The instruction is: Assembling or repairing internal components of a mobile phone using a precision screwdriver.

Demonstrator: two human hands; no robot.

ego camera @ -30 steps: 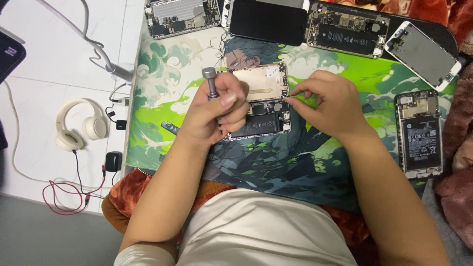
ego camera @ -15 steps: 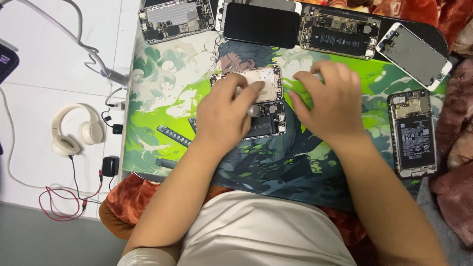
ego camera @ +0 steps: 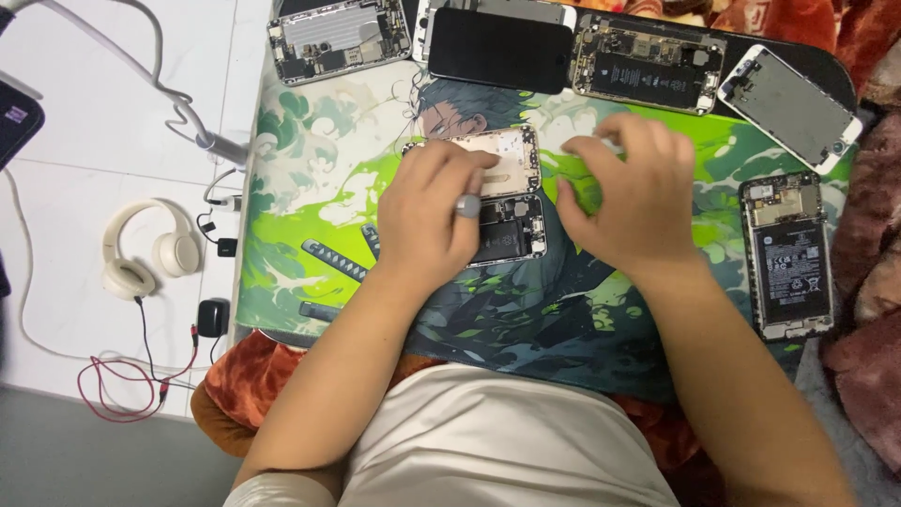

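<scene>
Opened phone (ego camera: pixel 502 202) lies mid-mat, its pale plate swung to the far side. Left hand (ego camera: pixel 432 221) rests on its near half, fingers curled around a metal screwdriver (ego camera: pixel 467 205). Right hand (ego camera: pixel 631 192) hovers just right of it, fingers loosely apart, holding nothing visible. Risk, as a judgement: the driver tip could slip across exposed board or battery if the phone shifts on the green mat (ego camera: pixel 300 225). Half a second earlier the right hand lay nearer the phone, fingers flatter. Farther off, more opened phones (ego camera: pixel 648 66).
</scene>
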